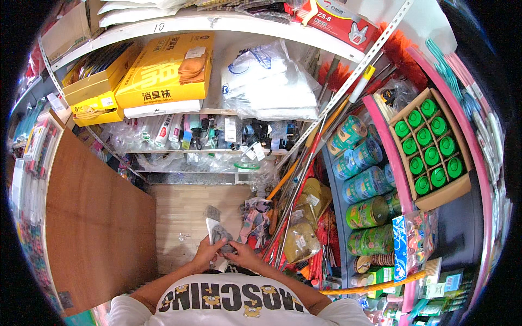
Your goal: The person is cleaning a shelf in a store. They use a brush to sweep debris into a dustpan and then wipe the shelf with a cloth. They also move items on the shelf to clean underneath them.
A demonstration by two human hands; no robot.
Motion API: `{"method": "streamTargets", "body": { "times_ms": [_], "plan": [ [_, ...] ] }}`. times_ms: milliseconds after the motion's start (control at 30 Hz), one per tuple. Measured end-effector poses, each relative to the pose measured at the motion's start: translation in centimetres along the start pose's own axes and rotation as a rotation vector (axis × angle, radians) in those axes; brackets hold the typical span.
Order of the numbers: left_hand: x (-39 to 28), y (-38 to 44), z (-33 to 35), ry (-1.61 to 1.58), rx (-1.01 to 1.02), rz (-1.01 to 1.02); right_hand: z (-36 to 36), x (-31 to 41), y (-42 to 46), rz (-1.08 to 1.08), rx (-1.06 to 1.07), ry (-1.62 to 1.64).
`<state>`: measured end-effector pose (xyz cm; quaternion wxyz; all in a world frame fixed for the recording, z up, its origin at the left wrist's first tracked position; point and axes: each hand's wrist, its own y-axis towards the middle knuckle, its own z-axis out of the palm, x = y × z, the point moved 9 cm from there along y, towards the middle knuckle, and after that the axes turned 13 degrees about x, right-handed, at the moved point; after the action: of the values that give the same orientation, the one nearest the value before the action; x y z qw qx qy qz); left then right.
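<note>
Both hands are low in the middle of the head view, close to my chest. My left hand (207, 249) grips a white card or paper (210, 225) together with a bunched grey cloth item (220, 233), perhaps a sock. My right hand (244, 255) pinches the same grey item from the right, with the fingertips close to my left thumb. Just beyond the card, a small grey piece (212, 212) shows; whether it joins the cloth I cannot tell. Parts of both hands' fingers are hidden behind the bundle.
Ahead stands a metal shelf (244, 25) with yellow sock boxes (163, 73) and plastic-wrapped white packs (265, 81). A brown panel (98, 203) rises at left. On the right, leaning poles (299, 179) stand beside shelved canisters (363, 189) and a carton of green-capped containers (442, 191).
</note>
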<state>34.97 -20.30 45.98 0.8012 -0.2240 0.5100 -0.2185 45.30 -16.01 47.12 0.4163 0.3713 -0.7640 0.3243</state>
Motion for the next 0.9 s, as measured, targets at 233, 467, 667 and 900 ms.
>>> {"method": "streamTargets", "body": {
  "times_ms": [233,467,667,900],
  "plan": [
    [0.9,0.0,-1.0,0.003,-0.010,0.005,-1.0,-4.3,-1.9,0.322,0.011,0.092],
    [1.6,0.0,-2.0,0.000,-0.019,0.036,-4.0,-5.3,-3.2,0.370,-0.094,0.155],
    [-0.4,-0.9,-0.1,-0.068,0.106,0.137,-0.7,-1.3,-0.5,0.092,-0.024,-0.037],
    [6.0,1.3,-3.1,-0.052,0.136,0.142,5.4,1.3,0.8,0.142,0.202,0.197]
  ]
}}
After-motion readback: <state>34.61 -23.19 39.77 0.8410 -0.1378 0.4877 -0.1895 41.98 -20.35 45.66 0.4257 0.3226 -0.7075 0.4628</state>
